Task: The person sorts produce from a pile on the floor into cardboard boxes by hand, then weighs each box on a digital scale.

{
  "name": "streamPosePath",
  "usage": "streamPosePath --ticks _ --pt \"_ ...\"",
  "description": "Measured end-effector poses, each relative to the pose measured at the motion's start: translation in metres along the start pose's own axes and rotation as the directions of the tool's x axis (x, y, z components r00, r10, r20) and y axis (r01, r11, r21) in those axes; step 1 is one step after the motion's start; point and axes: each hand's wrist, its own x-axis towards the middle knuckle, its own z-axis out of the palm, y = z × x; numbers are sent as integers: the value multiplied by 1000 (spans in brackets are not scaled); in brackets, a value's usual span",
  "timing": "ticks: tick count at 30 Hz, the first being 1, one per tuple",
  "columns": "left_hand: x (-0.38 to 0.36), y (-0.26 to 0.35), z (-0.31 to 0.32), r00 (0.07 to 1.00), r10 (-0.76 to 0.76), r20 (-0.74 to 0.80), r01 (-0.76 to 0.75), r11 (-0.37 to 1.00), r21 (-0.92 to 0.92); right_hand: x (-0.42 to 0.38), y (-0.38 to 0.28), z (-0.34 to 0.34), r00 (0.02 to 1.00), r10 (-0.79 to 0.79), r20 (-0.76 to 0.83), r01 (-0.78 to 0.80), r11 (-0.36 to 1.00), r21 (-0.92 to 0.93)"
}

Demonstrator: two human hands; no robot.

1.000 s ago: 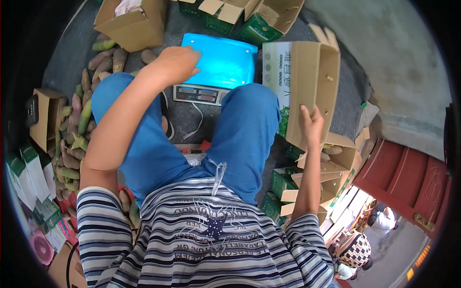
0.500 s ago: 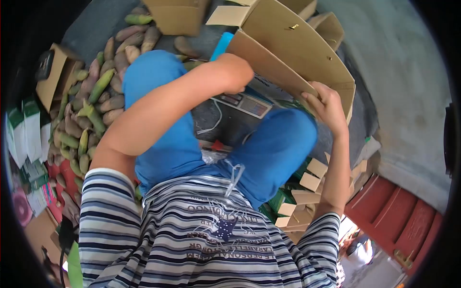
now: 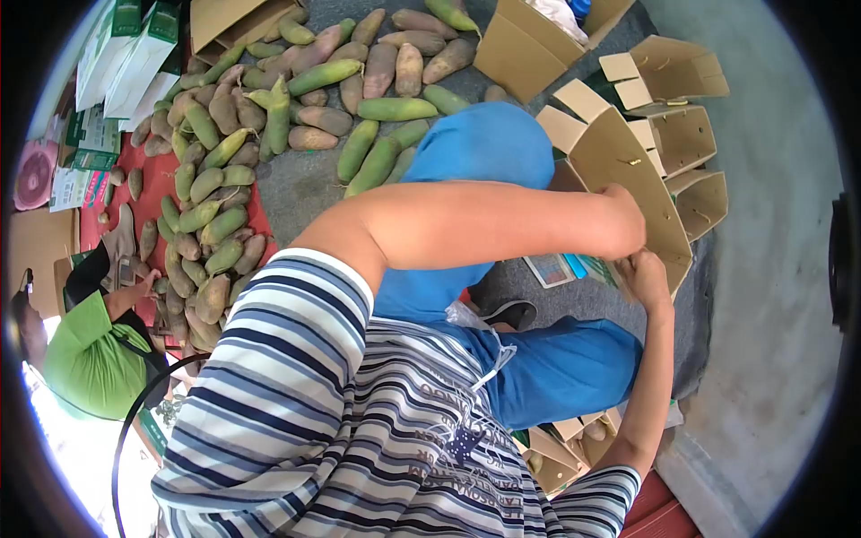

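An upright open cardboard box [image 3: 610, 152] with small brass-coloured clips in its wall stands ahead of my right knee. My left hand [image 3: 621, 222] reaches across to this box, curled, with its back towards me; its fingertips are hidden. Just below it, my right hand [image 3: 647, 276] is closed on the box's near edge. The two hands almost touch. Partly covered by my left forearm, a small white-and-grey scale [image 3: 549, 271] with a light-blue edge lies on the floor between my knees and the box.
Green and purplish radish-like roots [image 3: 269, 117] lie heaped on dark and red sheeting at left. Other open boxes [image 3: 677, 134] stand at right, near the grey wall [image 3: 762, 269]. A box [image 3: 529, 49] with white plastic stands ahead. A person in green [image 3: 90, 359] is at far left.
My view has swung left, showing more roots and another person. My left hand has moved over to beside my right hand at the box. My right hand stays on the box edge.
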Motion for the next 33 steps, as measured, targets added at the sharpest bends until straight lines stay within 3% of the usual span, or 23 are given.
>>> streamPosePath --ticks 2,4,6,8,9,12,14,15,17,18,20,24,26,28,30,33 --pt "-13 -3 -1 908 34 -417 -109 982 -157 2 6 6 998 56 28 -56 998 -7" --pt "-50 -1 -24 736 -70 -673 -204 925 -320 2 4 9 997 47 -60 -42 996 81" --pt "-82 -9 -26 344 -201 -917 -335 887 -319 1 -4 10 995 29 -90 -20 994 103" --pt "-135 -29 -26 407 -436 -803 -187 820 -540 -1 -12 7 997 6 -77 -2 999 52" --pt "-155 -47 -14 425 -519 -741 -192 749 -634 -2 -14 7 996 23 -87 -14 995 96" --pt "-206 -118 54 335 -712 -617 241 698 -674 -8 -13 14 993 74 -97 -53 978 201" --pt "-247 -152 109 240 -794 -559 583 578 -571 -8 -9 20 991 104 -83 -82 968 237" --pt "-268 -160 130 178 -838 -515 704 474 -529 -10 -11 20 990 109 -90 -82 962 261" --pt "-309 -170 173 73 -867 -494 789 353 -503 -9 -16 18 987 115 -110 -76 948 310" --pt "-327 -166 179 -18 -958 -287 809 155 -567 -8 -17 18 988 118 -104 -76 936 344" --pt "-370 -173 241 -158 -893 -422 797 137 -589 -9 -18 19 988 132 -85 -87 909 408" --pt "-437 -145 286 -388 -916 -102 766 -259 -589 -8 -23 17 984 133 -115 -83 926 367" --pt "-469 -146 319 -442 -879 -180 768 -267 -582 -8 -21 19 985 127 -118 -74 924 376" --pt "-499 -152 320 -535 -836 -121 707 -365 -606 -8 -22 20 983 155 -96 -102 904 415" --pt "-527 -164 312 -605 -759 -241 715 -384 -585 -8 -19 21 984 153 -94 -99 897 432" --pt "-562 -185 299 -637 -692 -340 697 -328 -638 -8 -13 27 984 129 -121 -65 901 430"
